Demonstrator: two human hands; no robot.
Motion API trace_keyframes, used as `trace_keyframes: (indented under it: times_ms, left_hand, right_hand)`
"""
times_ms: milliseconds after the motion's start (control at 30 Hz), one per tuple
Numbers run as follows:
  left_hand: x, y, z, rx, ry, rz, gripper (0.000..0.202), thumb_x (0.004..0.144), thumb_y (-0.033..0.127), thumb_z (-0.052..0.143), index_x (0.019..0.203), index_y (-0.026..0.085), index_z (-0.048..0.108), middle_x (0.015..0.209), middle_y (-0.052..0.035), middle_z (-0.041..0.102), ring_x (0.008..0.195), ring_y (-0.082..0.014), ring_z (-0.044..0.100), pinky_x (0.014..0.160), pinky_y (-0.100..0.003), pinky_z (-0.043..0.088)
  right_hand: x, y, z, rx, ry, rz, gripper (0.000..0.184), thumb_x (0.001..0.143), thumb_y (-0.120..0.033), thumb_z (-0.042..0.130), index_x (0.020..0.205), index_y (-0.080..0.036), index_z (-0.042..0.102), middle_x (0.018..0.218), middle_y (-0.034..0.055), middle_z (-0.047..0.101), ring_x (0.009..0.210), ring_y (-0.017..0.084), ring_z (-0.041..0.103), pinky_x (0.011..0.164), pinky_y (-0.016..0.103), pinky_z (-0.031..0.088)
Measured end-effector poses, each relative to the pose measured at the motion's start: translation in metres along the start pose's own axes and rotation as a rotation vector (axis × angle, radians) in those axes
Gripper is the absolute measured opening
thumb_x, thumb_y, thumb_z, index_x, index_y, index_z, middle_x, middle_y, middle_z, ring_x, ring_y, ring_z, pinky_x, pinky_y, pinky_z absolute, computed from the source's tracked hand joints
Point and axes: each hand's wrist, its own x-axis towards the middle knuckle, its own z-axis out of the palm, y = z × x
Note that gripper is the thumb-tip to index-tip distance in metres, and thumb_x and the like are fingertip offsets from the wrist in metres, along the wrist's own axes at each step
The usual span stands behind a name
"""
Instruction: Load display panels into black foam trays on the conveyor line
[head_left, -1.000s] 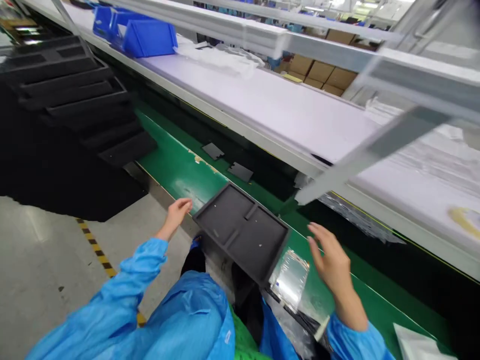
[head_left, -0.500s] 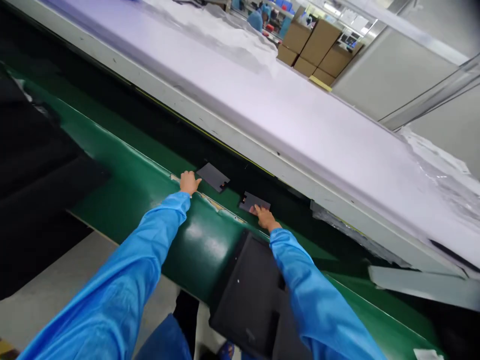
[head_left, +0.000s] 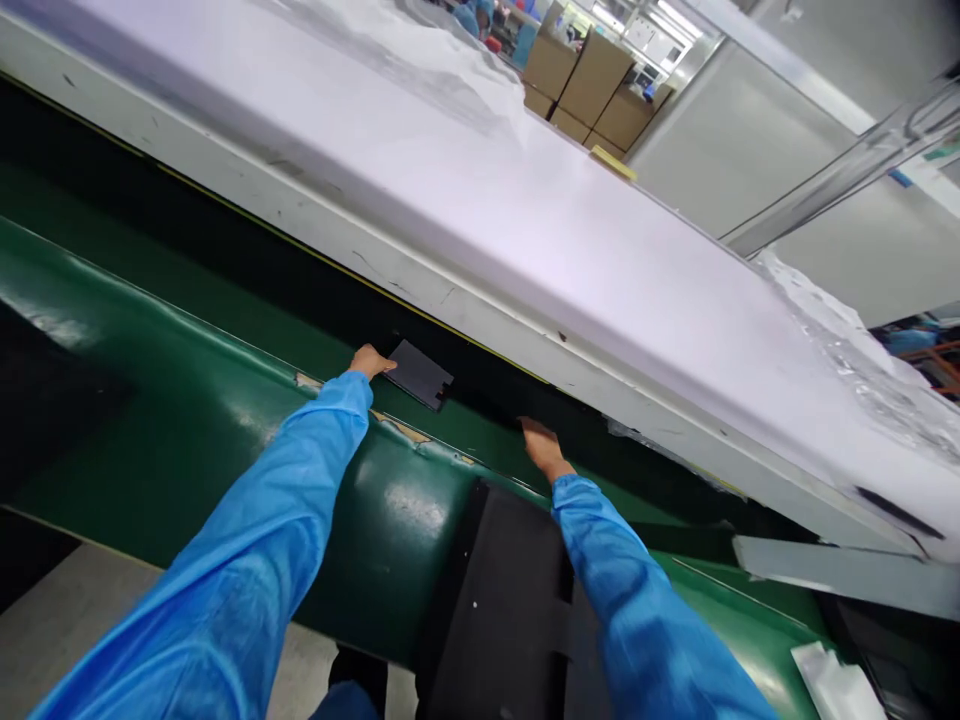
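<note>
Pale lilac bench top (head_left: 465, 210) runs slantwise across your view, edged by a scuffed off-white rail (head_left: 322, 240), with brown cardboard cartons (head_left: 577, 90) stacked far beyond it. Below the rail lies a glossy dark green belt (head_left: 172, 340). Your left hand (head_left: 370, 360), in a bright blue sleeve (head_left: 255, 540), reaches to the belt's far edge. Its fingers (head_left: 382, 364) stretch open, touching the corner of a flat dark grey rectangular pad (head_left: 418, 374) with small notches along one end. That pad lies just beyond the belt's edge, against the black gap under the rail. Your right hand (head_left: 544, 447) reaches well to the right of the pad, its fingers (head_left: 529, 428) extended onto the dark strip; against that dark you cannot tell whether they close on anything. A black moulded tray (head_left: 495, 620) lies on the belt beneath your right forearm, and a white packet (head_left: 832, 685) sits near the lower right corner.
</note>
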Motion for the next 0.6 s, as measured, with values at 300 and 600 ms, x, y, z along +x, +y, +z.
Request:
trace_keyframes:
  times_ms: [300,600]
  left_hand:
    - [-0.139,0.037,-0.052,-0.471,-0.014,0.197,0.031,0.072,0.033,0.079,0.094,0.018,0.064,0.081,0.0013,0.063,0.071,-0.0117,0.060,0.062,-0.021,0.046]
    - [-0.445,-0.031,-0.046,-0.643,-0.103,0.037,0.030,0.073,0.037,0.085,0.080,0.018,0.063,0.067,0.0055,0.059,0.056,-0.0066,0.053,0.054,-0.017,0.044]
  right_hand:
    - [-0.112,-0.002,-0.111,0.375,0.356,0.096,0.042,0.099,-0.018,0.043,0.141,-0.015,0.050,0.117,0.0161,0.072,0.103,0.028,0.071,0.086,0.035,0.053]
    - [-0.332,-0.051,-0.047,1.456,0.306,-0.131,0.027,0.089,-0.031,0.060,0.114,-0.021,0.060,0.108,0.0036,0.071,0.102,0.021,0.066,0.093,0.035,0.052]
